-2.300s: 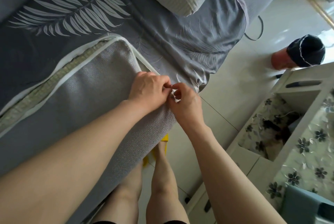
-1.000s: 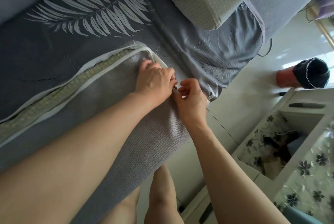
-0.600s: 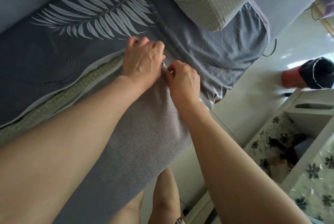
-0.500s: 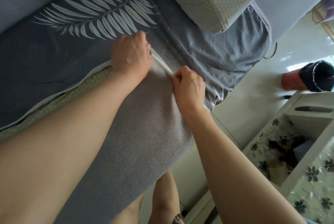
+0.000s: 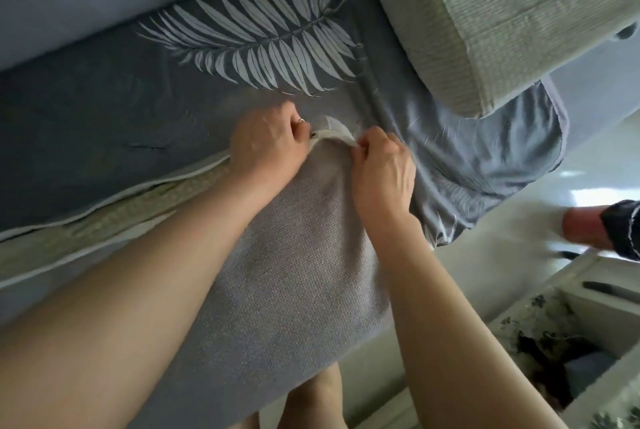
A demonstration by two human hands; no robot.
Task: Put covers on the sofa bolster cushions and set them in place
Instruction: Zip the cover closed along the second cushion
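Note:
A long bolster cushion lies across the sofa seat inside a grey woven cover (image 5: 298, 255). Its pale green inner pad (image 5: 131, 217) shows through the open white-edged zip seam on the left. My left hand (image 5: 266, 144) is closed around the zip pull at the cover's far corner. My right hand (image 5: 381, 165) pinches the white seam edge (image 5: 332, 132) just to the right of it. A second cushion (image 5: 502, 23), pale green and without a cover, rests at the top right on the sofa.
The sofa seat wears a dark grey sheet (image 5: 156, 89) with a white fern-leaf print. A white cabinet with a floral top (image 5: 568, 331) stands at the lower right on the pale tiled floor. A pink and dark object (image 5: 602, 227) lies on the floor at the right edge.
My left hand has drawn the zip pull along the seam around the corner toward the far side, closing part of the opening. My right hand followed, holding the seam edge. The view shifted left.

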